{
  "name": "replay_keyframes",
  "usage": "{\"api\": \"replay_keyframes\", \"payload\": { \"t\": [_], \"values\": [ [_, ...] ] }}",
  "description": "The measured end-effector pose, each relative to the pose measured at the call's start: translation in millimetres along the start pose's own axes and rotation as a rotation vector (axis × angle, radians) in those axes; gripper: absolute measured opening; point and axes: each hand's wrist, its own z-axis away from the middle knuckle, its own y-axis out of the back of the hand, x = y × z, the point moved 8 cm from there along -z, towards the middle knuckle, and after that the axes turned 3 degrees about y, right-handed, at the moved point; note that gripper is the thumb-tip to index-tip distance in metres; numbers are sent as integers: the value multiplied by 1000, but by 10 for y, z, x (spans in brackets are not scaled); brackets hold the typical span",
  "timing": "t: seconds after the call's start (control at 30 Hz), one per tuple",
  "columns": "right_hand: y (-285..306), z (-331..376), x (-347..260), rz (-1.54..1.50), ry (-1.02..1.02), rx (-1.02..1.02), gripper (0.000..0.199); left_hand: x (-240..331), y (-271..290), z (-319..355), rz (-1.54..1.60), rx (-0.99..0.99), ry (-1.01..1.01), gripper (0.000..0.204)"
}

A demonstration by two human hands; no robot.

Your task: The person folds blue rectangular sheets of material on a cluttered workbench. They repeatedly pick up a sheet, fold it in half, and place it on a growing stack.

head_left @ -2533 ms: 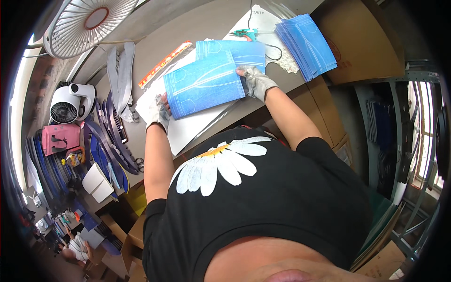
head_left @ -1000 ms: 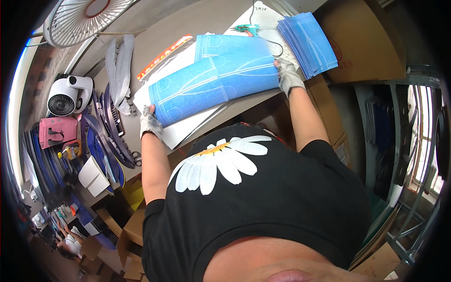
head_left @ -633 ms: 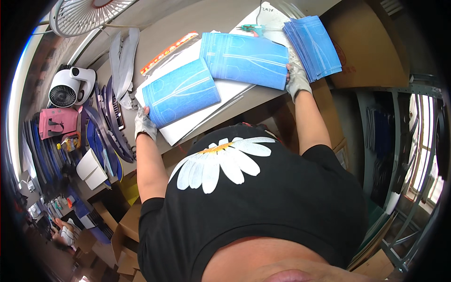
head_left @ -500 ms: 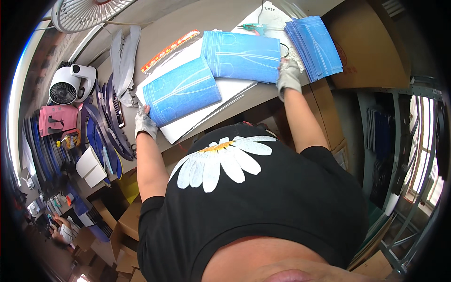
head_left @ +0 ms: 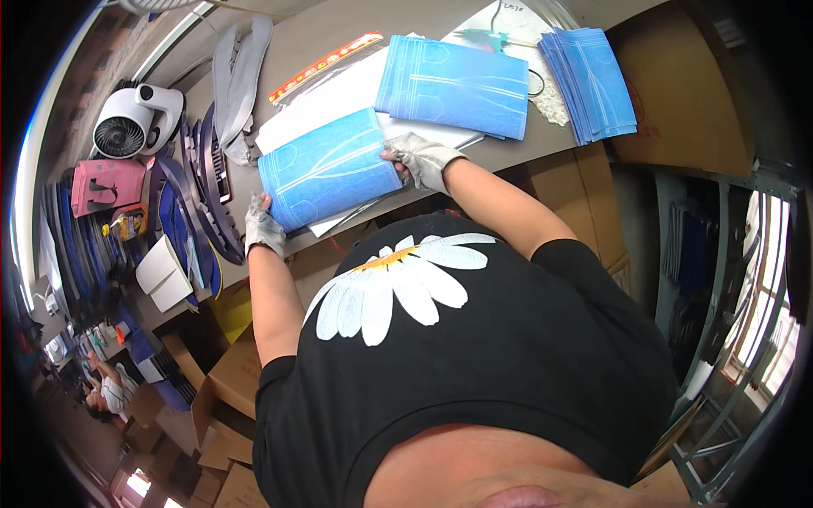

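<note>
Denim-print sheet is right in front of me, lying a bit askew on white paper. Could be a few layers, can't tell from up here. Half a second ago my right hand was over at the corner of the next pile; now it's come across to this one's 3 o'clock edge, thumb on top, fingers curled in, closed up in a pinch. My left hand is at the 8 o'clock corner same as then, thumb tip against the edge, other fingers mostly hidden, so no clue how tight that side is.

What that means, as far as I can judge: the other pile's been let go and all the handling is on this near piece, one hand at each end.

Going outward: that other blue pile sits at 2 o'clock, corner to corner with mine, maybe touching. Red strip up at 12, grey pieces around 10 to 11. Further off, between 2 and 3, there's a fanned blue stack, then a brown carton behind it.
</note>
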Motion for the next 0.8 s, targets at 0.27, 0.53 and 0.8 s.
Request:
{"api": "replay_keyframes", "payload": {
  "t": [0.27,0.53,0.8],
  "values": [
    [-270,33,-229,209,221,79,26,-87,159,162,18,-27,54,63],
    [-248,-76,6,-80,8,60,22,-63,204,189,14,-112,59,68],
    [-422,-111,-140,56,174,121,26,-57,398,123,92,-155,36,63]
  ]
}}
